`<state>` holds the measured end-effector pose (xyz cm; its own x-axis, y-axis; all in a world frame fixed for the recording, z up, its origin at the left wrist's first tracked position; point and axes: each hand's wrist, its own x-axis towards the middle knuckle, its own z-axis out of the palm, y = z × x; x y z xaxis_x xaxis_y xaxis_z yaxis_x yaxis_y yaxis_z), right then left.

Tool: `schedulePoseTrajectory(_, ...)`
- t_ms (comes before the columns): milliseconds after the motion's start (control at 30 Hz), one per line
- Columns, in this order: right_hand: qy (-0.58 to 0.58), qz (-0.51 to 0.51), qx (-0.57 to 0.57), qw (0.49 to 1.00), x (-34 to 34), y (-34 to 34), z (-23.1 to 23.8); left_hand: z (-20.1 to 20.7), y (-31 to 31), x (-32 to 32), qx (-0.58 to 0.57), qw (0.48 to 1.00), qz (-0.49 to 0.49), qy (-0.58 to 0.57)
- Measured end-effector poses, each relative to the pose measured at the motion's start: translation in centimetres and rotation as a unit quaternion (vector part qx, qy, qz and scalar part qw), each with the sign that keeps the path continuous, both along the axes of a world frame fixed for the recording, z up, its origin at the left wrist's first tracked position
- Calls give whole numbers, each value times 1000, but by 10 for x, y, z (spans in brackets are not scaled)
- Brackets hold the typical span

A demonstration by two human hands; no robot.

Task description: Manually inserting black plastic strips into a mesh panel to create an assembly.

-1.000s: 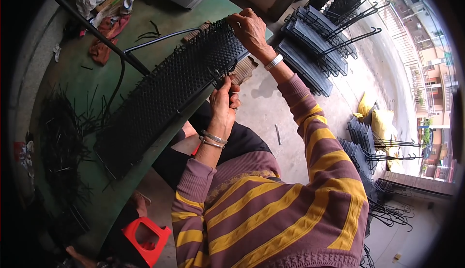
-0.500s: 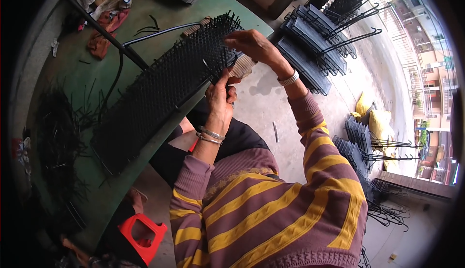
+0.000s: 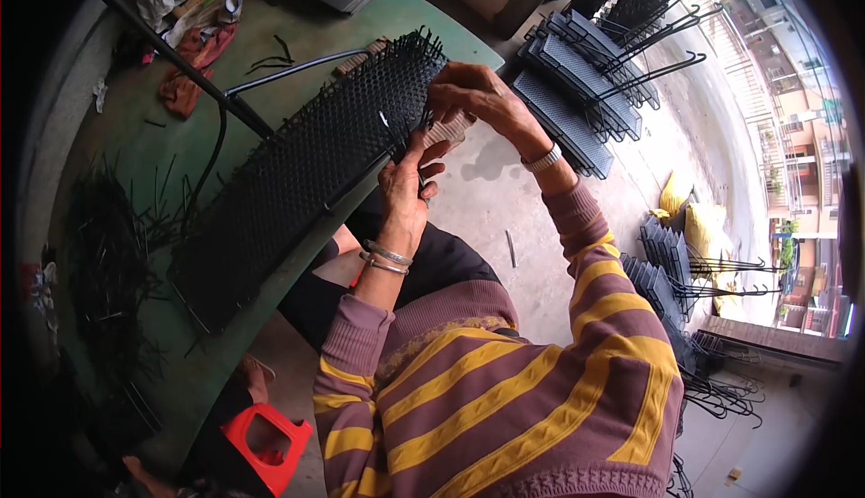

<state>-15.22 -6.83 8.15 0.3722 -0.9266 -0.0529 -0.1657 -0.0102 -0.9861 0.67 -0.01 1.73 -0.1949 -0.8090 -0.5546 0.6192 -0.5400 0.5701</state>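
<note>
A long, dark panel of openwork mesh lies slanted across the green table, with many thin strip ends sticking up along its far edge. At its right end, my left hand is closed around a bunch of black strips at the near edge, thumb up and fingers curled. Just above it, my right hand bends over the panel's right end with its fingertips pinched together. Whatever lies between those fingertips is too small to make out. A ribbed tan piece shows under the panel beside both hands.
A heap of loose black strips covers the left of the green table. A dark bar with a metal rod reaches over the panel. Stacked mesh panels with hooked wires stand right. A red stool is below.
My right hand has come down and closer to my left hand, its fingers now bent toward the panel's edge. My left hand has stayed nearly in place.
</note>
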Motion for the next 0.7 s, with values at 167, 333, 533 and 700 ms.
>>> schedulePoseTrajectory(167,101,-199,-198,954,-5,-23,-7,-8,-1,5,16,998,-38,40)
schedulePoseTrajectory(333,219,-273,-408,843,-7,-50,-27,-21,-4,-5,19,997,-12,72)
schedulePoseTrajectory(533,261,-275,-408,831,-9,-59,-43,-33,-4,-2,-1,997,-10,75)
schedulePoseTrajectory(700,298,-256,-438,809,-13,-58,-40,-15,0,-2,48,998,4,51)
